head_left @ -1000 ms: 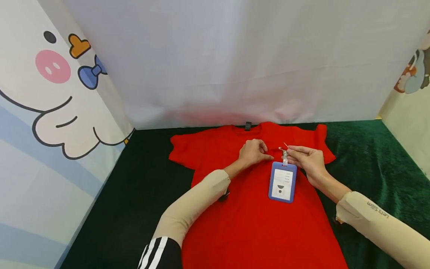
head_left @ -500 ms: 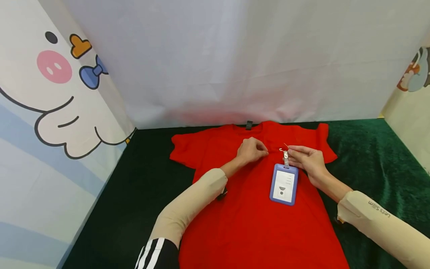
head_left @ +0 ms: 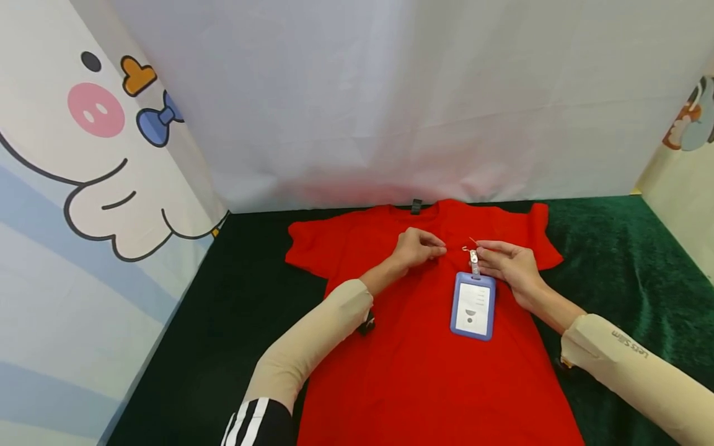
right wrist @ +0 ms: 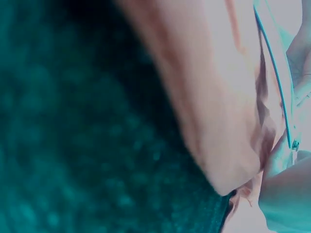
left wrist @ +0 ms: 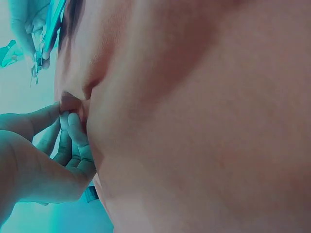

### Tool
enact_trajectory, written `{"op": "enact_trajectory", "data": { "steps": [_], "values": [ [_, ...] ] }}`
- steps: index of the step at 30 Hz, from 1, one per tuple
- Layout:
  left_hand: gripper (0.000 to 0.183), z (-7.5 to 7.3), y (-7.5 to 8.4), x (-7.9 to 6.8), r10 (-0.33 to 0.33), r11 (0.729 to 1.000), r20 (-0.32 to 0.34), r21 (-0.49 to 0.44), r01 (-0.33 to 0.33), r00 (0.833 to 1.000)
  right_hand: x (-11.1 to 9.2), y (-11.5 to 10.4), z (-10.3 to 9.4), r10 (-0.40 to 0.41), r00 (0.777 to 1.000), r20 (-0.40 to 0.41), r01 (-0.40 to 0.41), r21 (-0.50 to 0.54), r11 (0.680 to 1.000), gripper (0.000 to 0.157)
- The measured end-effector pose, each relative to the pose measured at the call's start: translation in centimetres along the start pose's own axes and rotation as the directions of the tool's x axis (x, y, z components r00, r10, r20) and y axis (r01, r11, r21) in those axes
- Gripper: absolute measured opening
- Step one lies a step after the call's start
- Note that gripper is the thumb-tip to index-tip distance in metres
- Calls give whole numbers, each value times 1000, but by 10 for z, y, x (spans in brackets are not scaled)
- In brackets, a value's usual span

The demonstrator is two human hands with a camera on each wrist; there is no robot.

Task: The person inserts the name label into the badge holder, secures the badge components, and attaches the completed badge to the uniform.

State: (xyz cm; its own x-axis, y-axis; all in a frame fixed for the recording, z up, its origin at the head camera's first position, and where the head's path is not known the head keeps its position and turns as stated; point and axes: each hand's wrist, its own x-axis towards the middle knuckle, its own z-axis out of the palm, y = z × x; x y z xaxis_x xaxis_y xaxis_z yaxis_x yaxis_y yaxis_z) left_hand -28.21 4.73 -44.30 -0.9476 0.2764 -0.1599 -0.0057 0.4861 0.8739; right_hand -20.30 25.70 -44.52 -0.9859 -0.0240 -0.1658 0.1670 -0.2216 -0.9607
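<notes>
A red T-shirt point(head_left: 424, 384) lies spread with its collar away from me. My left hand point(head_left: 415, 249) pinches the cloth at the chest between thumb and fingers. In the left wrist view a raised fold point(left wrist: 73, 98) shows at those fingertips. To its right, my right hand point(head_left: 513, 267) pinches the metal clasp of an ID badge point(head_left: 473, 306) in a blue frame. A thin pin point(head_left: 467, 248) stands open at the top of the clasp, apart from the pinched cloth. In the right wrist view the badge point(right wrist: 277, 68) appears edge-on beside the hand.
Dark green velvet cloth point(head_left: 602, 260) covers the table under the shirt. A white backdrop point(head_left: 334, 124) rises along the back edge, and a cartoon-printed panel point(head_left: 61, 204) stands on the left. The shirt's black neck label point(head_left: 416, 206) shows at the collar.
My left hand has drawn slightly left, and its thumb and fingertips have come together on the shirt cloth. The badge has shifted a little, still hanging from my right hand.
</notes>
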Motion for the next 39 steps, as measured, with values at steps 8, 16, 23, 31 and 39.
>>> {"op": "enact_trajectory", "data": {
  "steps": [8,16,23,31,39],
  "values": [
    [17,0,-3,-4,-82,986,-7,-148,80,997,6,1,3,19,998,57,-11,-138,990,34],
    [19,1,-7,-4,-142,956,39,-254,147,989,12,3,5,3,996,93,25,-295,955,54],
    [15,4,-6,-7,-153,949,-30,-282,139,988,15,3,9,14,994,112,25,-343,939,49],
    [18,1,-5,-11,-134,932,-16,-342,120,991,18,4,13,29,992,126,14,-324,946,50],
    [17,1,-7,-15,-187,917,-48,-366,157,981,18,3,20,69,993,97,-32,-337,941,49]
  ]
}}
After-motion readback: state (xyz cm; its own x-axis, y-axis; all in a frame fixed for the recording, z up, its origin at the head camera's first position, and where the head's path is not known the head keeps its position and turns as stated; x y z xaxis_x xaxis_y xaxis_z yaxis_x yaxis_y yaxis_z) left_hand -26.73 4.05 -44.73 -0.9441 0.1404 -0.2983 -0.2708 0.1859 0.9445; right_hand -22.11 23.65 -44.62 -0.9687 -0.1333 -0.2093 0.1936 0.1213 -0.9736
